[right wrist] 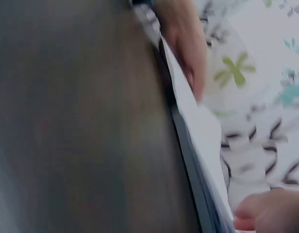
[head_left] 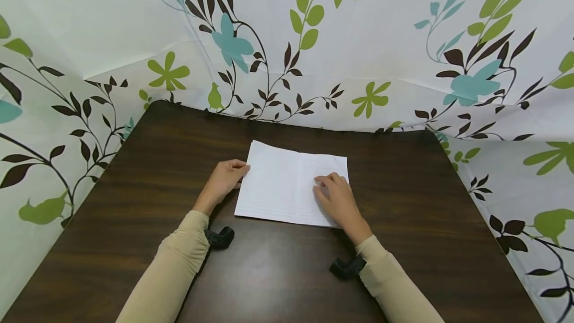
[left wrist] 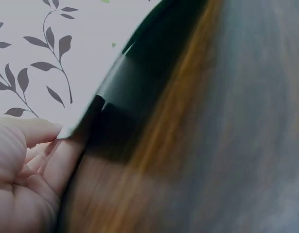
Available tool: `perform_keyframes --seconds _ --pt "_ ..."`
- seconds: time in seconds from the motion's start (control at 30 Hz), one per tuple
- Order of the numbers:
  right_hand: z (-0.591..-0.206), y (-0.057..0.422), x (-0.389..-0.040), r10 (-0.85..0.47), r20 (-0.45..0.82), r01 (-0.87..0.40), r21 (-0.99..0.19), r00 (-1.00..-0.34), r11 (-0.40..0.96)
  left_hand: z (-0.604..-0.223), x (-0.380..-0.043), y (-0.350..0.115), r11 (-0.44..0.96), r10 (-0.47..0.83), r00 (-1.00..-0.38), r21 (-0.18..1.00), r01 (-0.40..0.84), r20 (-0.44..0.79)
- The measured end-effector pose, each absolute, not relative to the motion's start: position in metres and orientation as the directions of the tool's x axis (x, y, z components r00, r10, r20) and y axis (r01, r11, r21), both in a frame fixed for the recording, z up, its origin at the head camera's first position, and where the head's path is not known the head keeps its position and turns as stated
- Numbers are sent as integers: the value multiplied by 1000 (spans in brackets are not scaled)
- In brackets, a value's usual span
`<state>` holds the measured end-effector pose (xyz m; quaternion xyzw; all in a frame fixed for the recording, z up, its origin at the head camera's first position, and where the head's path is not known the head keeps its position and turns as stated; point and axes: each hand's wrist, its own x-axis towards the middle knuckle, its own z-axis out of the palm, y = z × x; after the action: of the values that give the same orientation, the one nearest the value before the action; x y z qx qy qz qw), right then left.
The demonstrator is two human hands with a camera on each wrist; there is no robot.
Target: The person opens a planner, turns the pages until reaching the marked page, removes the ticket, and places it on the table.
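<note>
An open notebook (head_left: 273,183) with white lined pages lies on the dark table, its fold running down between the two pages. At its left edge, my left hand (head_left: 222,182) pinches the margin between thumb and fingers; the left wrist view shows this hand (left wrist: 27,170) from the palm side. My right hand (head_left: 340,201) rests over the right page, index finger and thumb apart, fingers bent loosely. Seen edge-on in the right wrist view, the notebook (right wrist: 202,141) has the right hand (right wrist: 275,211) beside its near end and the left hand at its far end.
The brown wood-grain table (head_left: 278,273) spreads around the notebook. A white cloth (head_left: 385,29) printed with leaves, flowers and birds hangs behind the table and along its sides. Each wrist wears a black camera band, such as the left one (head_left: 219,238).
</note>
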<state>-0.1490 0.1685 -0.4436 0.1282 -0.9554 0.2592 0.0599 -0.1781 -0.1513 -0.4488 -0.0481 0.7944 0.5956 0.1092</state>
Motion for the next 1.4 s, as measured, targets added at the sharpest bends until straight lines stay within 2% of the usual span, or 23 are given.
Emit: perform_keyframes --seconds 0.2,0.33,0.6,0.73,0.87,0.97,1.13,1.4 --pt "-445 202 -161 -82 61 -100 -433 -995 896 -445 -178 -154 169 56 -959 949 -266 -279" --pt "-446 215 -164 -38 23 -44 -401 -999 915 -445 -178 -154 152 74 -954 949 -278 -291" --pt "-444 212 -162 -11 122 -65 -451 -992 890 -446 -179 -155 144 87 -953 950 -276 -290" --pt "-445 210 -162 -5 178 -83 -433 -984 897 -446 -178 -155 142 87 -950 948 -285 -299" --pt "-445 209 -160 -18 204 -101 -402 -979 910 -446 -178 -155 143 89 -948 946 -291 -305" --pt "-443 209 -159 -27 201 -114 -439 -979 891 -447 -179 -155 146 89 -948 946 -290 -305" --pt "-436 211 -162 -15 138 -88 -538 -990 838 -447 -180 -154 153 81 -948 944 -293 -307" --pt "-427 216 -161 38 -34 50 -496 -999 867 -448 -179 -155 185 77 -945 936 -298 -316"
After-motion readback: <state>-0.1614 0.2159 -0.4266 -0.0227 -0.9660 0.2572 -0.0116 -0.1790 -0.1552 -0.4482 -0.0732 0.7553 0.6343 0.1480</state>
